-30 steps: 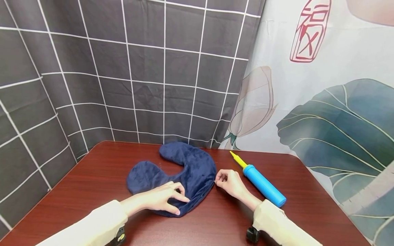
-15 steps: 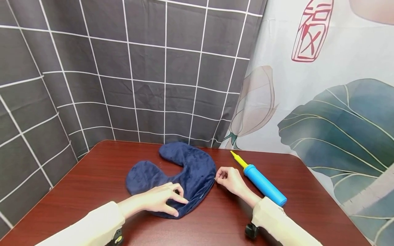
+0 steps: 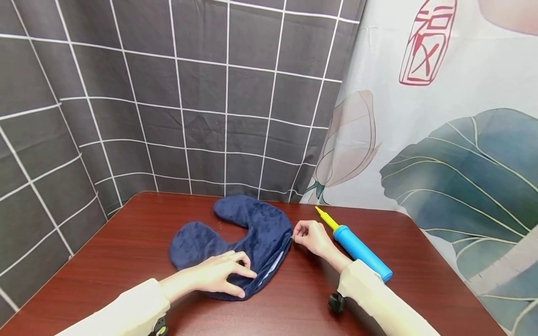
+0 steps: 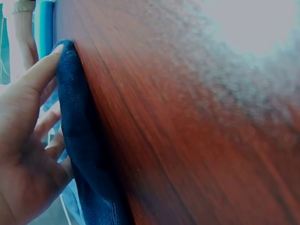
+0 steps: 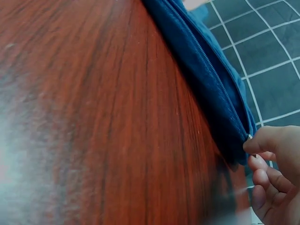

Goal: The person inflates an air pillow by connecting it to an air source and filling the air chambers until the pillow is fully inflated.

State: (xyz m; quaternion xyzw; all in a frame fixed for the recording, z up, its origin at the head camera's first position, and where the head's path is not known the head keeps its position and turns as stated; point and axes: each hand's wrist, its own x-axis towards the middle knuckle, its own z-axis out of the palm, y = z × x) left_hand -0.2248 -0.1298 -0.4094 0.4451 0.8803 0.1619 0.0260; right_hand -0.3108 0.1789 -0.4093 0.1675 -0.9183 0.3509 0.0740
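A navy plush U-shaped neck pillow (image 3: 269, 224) lies rather flat on the table, its opening facing left. My left hand (image 3: 220, 274) presses on its near part with spread, slightly bent fingers, the thumb at the near edge. At the pillow's right edge, my right hand (image 3: 313, 239) pinches a small zipper pull (image 5: 250, 138) between thumb and finger. Along the outer seam the zipper (image 5: 206, 58) is parted between the two hands. A strip of white lining (image 3: 274, 265) shows in that gap in the head view.
A blue hand pump (image 3: 362, 252) with a yellow nozzle lies right of the pillow, close beside my right hand and forearm. The reddish-brown table (image 3: 138, 233) ends at a dark gridded curtain (image 3: 201, 93) and a white printed cloth (image 3: 378, 56) behind.
My right hand has slid away along the pillow's outer edge with the zipper pull. The seam gap has widened and white lining has come into view. The left hand stays nearly still.
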